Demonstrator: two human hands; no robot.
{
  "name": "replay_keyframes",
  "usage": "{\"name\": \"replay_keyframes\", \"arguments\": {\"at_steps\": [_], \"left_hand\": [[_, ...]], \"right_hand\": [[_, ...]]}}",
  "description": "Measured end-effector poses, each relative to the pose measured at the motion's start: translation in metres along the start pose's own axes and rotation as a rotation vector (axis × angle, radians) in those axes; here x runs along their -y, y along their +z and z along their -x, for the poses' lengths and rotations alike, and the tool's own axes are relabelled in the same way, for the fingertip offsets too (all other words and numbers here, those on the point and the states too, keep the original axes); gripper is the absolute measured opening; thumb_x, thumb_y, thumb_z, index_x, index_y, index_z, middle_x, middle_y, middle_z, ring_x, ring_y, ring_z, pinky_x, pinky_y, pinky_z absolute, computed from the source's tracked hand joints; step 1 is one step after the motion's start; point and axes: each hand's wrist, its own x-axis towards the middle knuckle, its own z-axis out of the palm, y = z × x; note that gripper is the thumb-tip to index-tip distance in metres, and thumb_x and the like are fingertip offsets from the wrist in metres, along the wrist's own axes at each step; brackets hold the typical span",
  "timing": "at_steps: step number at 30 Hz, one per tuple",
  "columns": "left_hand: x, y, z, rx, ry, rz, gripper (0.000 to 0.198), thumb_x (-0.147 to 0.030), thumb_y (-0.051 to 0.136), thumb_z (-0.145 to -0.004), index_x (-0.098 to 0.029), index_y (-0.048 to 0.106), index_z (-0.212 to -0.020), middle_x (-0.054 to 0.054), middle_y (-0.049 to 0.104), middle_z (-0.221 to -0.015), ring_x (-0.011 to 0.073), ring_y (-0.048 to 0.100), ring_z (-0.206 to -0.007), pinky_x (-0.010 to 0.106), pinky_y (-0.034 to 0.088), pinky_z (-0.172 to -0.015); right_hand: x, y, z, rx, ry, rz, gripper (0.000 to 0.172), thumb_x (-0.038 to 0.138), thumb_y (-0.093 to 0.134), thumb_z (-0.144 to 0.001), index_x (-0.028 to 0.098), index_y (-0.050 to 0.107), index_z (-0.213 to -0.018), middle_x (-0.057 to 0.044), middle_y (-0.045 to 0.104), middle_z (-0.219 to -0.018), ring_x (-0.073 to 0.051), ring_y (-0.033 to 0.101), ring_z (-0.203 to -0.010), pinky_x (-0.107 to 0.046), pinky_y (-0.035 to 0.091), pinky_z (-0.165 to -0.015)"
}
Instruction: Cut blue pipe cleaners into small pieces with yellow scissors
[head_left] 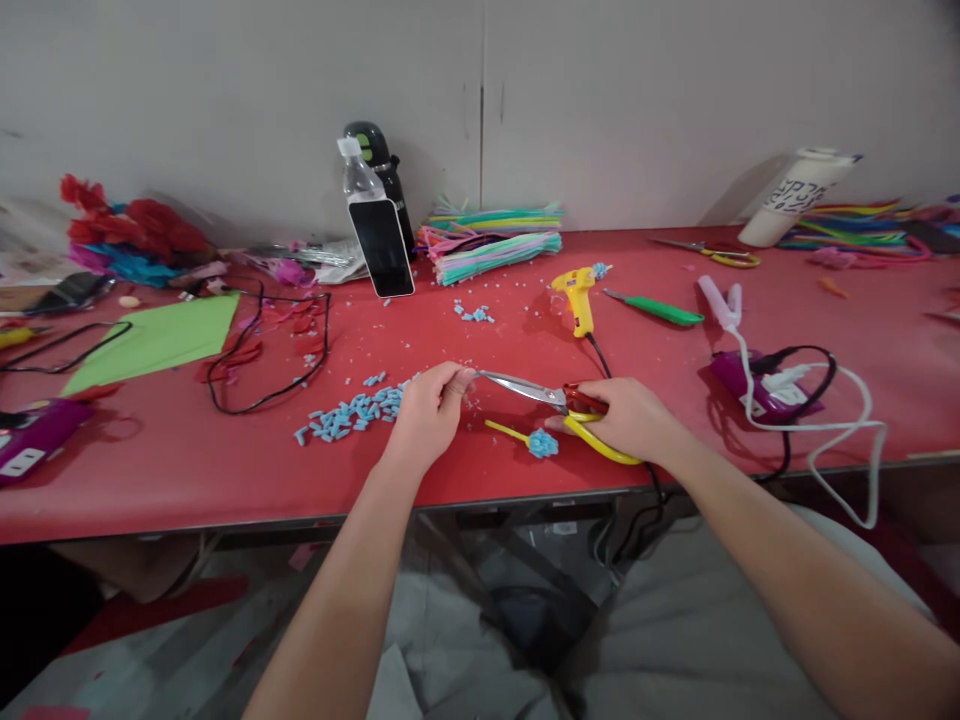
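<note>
Head view: right hand (pixel 631 416) points scissors (pixel 553 397) at the pinched left hand (pixel 430 412).

Looked like a craft workshop. Red table (pixel 187 490) carried a yellow glue gun (pixel 577 298), bundled pipe cleaners (pixel 499 258), a scatter of cut blue pieces (pixel 356 413) and small scraps. Purple power strips (pixel 731 385) sat toward both sides, white cable (pixel 787 428) looping loose. Plain grey panels (pixel 225 110) stood behind.

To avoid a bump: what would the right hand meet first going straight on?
Probably the left hand, at the blade tips of the red-and-yellow-handled scissors in the right hand; depth is unclear, so they may already touch.
</note>
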Motion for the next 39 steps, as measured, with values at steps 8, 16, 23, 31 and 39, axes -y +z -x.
{"name": "replay_keyframes", "arguments": {"at_steps": [8, 16, 23, 31, 39], "left_hand": [[-0.0006, -0.0009, -0.0001, -0.035, -0.003, 0.003, 0.037, -0.044, 0.04, -0.092, -0.017, 0.059, -0.075, 0.001, 0.061, -0.067, 0.0129, 0.055, -0.064, 0.023, 0.039, -0.061], [0.0008, -0.0011, 0.0001, -0.043, 0.012, 0.014, 0.035, -0.043, 0.041, -0.092, -0.017, 0.059, -0.077, 0.001, 0.059, -0.068, 0.0123, 0.053, -0.065, 0.023, 0.038, -0.062], [0.0007, -0.0011, 0.0001, -0.047, 0.034, -0.008, 0.032, -0.04, 0.042, -0.091, -0.017, 0.059, -0.077, 0.001, 0.057, -0.068, 0.0123, 0.05, -0.063, 0.023, 0.038, -0.062], [0.0009, -0.0009, -0.0002, -0.037, 0.037, -0.009, 0.032, -0.042, 0.042, -0.091, -0.018, 0.06, -0.078, 0.001, 0.057, -0.069, 0.0124, 0.051, -0.064, 0.023, 0.039, -0.062], [0.0017, -0.0001, 0.0, -0.032, 0.043, 0.009, 0.033, -0.041, 0.042, -0.092, -0.017, 0.06, -0.078, 0.002, 0.06, -0.071, 0.0129, 0.054, -0.067, 0.023, 0.039, -0.064]], "right_hand": [[0.0022, -0.0011, -0.0011, -0.002, -0.008, 0.004, 0.05, 0.069, 0.053, -0.071, 0.021, 0.054, -0.06, 0.0, 0.054, -0.058, -0.011, 0.039, -0.049, -0.025, 0.021, -0.048], [-0.0019, 0.002, 0.0017, -0.024, -0.005, -0.024, 0.052, 0.071, 0.053, -0.071, 0.02, 0.05, -0.06, 0.002, 0.049, -0.054, -0.011, 0.037, -0.051, -0.025, 0.022, -0.049], [0.0004, -0.0001, 0.001, -0.015, -0.006, -0.001, 0.053, 0.072, 0.052, -0.07, 0.021, 0.052, -0.059, 0.001, 0.049, -0.055, -0.01, 0.036, -0.05, -0.025, 0.022, -0.048], [0.0005, 0.0001, -0.0003, 0.0, -0.006, 0.008, 0.053, 0.073, 0.052, -0.069, 0.021, 0.052, -0.059, 0.0, 0.052, -0.056, -0.011, 0.037, -0.05, -0.025, 0.022, -0.049], [0.0007, 0.0008, -0.0014, -0.014, 0.003, 0.006, 0.053, 0.072, 0.052, -0.07, 0.021, 0.053, -0.059, 0.0, 0.054, -0.058, -0.011, 0.037, -0.051, -0.025, 0.022, -0.049]]}}
